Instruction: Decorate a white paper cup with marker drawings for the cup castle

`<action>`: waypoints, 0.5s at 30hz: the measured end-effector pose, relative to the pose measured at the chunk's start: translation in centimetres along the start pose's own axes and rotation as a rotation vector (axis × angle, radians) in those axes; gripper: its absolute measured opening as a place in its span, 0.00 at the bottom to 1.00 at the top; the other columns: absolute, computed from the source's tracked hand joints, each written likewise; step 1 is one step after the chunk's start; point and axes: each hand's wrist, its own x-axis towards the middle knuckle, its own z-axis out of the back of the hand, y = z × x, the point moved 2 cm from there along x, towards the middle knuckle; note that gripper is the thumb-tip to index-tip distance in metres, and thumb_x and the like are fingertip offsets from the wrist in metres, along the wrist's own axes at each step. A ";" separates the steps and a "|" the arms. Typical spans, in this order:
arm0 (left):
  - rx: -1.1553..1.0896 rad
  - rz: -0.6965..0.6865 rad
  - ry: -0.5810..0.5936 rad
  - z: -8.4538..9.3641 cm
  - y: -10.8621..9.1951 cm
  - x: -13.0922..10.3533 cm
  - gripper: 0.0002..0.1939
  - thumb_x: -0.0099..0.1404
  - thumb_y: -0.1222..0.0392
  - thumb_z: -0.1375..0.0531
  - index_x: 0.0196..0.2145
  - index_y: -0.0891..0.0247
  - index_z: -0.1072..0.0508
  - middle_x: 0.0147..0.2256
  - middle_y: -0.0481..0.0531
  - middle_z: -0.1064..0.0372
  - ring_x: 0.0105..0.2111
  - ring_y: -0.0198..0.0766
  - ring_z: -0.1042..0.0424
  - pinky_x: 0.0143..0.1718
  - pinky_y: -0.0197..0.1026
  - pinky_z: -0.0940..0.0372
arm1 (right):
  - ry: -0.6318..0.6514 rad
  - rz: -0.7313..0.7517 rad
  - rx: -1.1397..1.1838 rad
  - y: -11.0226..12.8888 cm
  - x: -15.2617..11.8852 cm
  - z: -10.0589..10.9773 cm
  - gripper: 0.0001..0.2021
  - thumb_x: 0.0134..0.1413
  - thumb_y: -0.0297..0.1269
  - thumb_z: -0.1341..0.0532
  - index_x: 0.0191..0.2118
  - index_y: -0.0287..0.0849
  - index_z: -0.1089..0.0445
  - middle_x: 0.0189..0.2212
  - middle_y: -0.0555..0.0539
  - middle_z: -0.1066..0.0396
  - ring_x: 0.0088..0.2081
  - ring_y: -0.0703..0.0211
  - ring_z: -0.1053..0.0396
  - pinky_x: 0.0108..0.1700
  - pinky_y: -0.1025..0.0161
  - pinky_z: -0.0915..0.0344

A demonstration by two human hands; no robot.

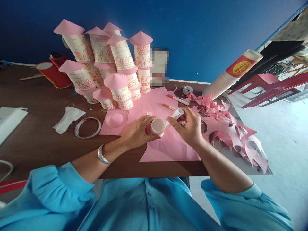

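My left hand (140, 131) is closed around a paper cup (158, 126), whose pale round end faces up toward me. In my right hand (191, 126) is a white glue stick (177, 114), tilted, with its lower end close to the cup's side; I cannot tell whether they touch. Both hands are over pink paper sheets (173, 150). A pink paper cone (114, 120) lies left of my left hand. Beyond my hands, an orange marker (168, 106) and a red marker (178, 99) lie on the paper.
Several cup towers (123, 57) with pink cone roofs stand at the back left. Pink paper scraps (231, 133) and a tall cup stack (231, 75) are on the right. A tape roll (88, 127) and a crumpled tissue (68, 119) lie left.
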 end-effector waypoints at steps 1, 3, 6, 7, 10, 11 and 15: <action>-0.001 -0.001 -0.005 0.0 0.0 0.0 0.29 0.65 0.40 0.26 0.56 0.57 0.26 0.52 0.56 0.21 0.53 0.52 0.21 0.53 0.52 0.24 | -0.012 -0.002 0.005 0.0 -0.1 0.0 0.17 0.59 0.54 0.24 0.36 0.50 0.28 0.26 0.55 0.26 0.25 0.60 0.31 0.31 0.61 0.30; 0.005 -0.006 -0.024 -0.1 0.0 0.1 0.29 0.64 0.41 0.26 0.54 0.58 0.27 0.51 0.56 0.22 0.52 0.51 0.21 0.52 0.52 0.24 | -0.025 -0.002 0.022 -0.1 -0.4 -0.1 0.16 0.60 0.52 0.25 0.37 0.51 0.28 0.29 0.53 0.24 0.28 0.58 0.27 0.32 0.60 0.28; 0.037 -0.002 -0.056 -0.3 0.0 0.1 0.29 0.62 0.42 0.24 0.53 0.58 0.28 0.51 0.56 0.23 0.50 0.51 0.21 0.50 0.52 0.24 | 0.003 0.044 0.003 0.1 -0.6 -0.6 0.14 0.63 0.51 0.27 0.38 0.51 0.29 0.33 0.51 0.22 0.31 0.56 0.24 0.34 0.59 0.26; 0.053 0.008 -0.062 -0.3 0.0 0.0 0.30 0.61 0.43 0.24 0.53 0.58 0.28 0.51 0.55 0.23 0.51 0.52 0.22 0.50 0.53 0.24 | 0.015 0.072 -0.019 0.2 -0.6 -0.7 0.14 0.64 0.51 0.27 0.38 0.50 0.30 0.32 0.51 0.22 0.31 0.57 0.24 0.34 0.59 0.26; 0.079 0.031 -0.051 -0.3 0.0 0.0 0.31 0.61 0.41 0.24 0.53 0.57 0.29 0.51 0.56 0.24 0.51 0.52 0.22 0.50 0.54 0.24 | 0.020 0.143 -0.092 0.3 -0.4 -0.8 0.14 0.65 0.49 0.29 0.37 0.49 0.31 0.29 0.53 0.24 0.28 0.60 0.26 0.32 0.62 0.28; 0.079 0.029 -0.044 -0.3 0.0 0.0 0.31 0.61 0.41 0.24 0.53 0.57 0.29 0.51 0.56 0.24 0.51 0.52 0.22 0.51 0.54 0.24 | 0.011 0.153 -0.110 0.2 -0.4 -0.7 0.14 0.65 0.48 0.29 0.37 0.48 0.31 0.29 0.54 0.25 0.27 0.61 0.27 0.31 0.63 0.29; 0.081 0.000 -0.037 -0.3 0.2 -0.1 0.33 0.61 0.38 0.24 0.56 0.57 0.28 0.54 0.57 0.24 0.55 0.55 0.23 0.54 0.56 0.24 | 0.026 0.142 -0.135 -0.1 -0.3 -0.3 0.15 0.64 0.47 0.28 0.35 0.48 0.32 0.26 0.56 0.26 0.23 0.64 0.29 0.28 0.65 0.31</action>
